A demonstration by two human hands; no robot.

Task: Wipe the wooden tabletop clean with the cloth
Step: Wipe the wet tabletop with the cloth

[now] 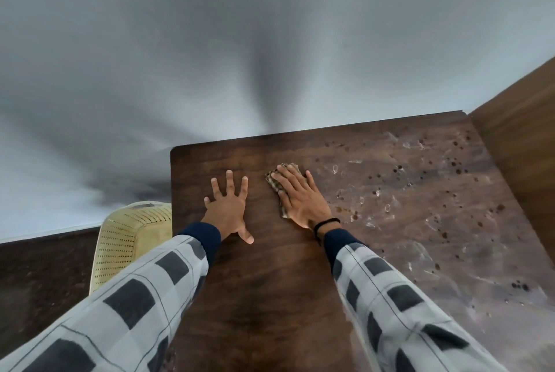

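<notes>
Your right grip [300,197] presses flat, fingers straight, on a folded brown patterned cloth [274,182] toward the far middle of the wooden bench [255,296]. The cloth shows past the fingertips and along the grip's left edge. Your left grip [228,209] lies just beside it, fingers spread, palm down on bare wood, holding nothing. Left of the cloth the bench looks dark and even; to its right the surface is pale with smears and dark spots [450,188]. A black band [326,223] circles your right wrist, and grey checked sleeves [129,296] with navy cuffs cover both arms. A cream perforated chair back [129,239] stands at the bench's left edge before a grey wall [210,41]. A wooden panel [522,137] rises along the right side.
</notes>
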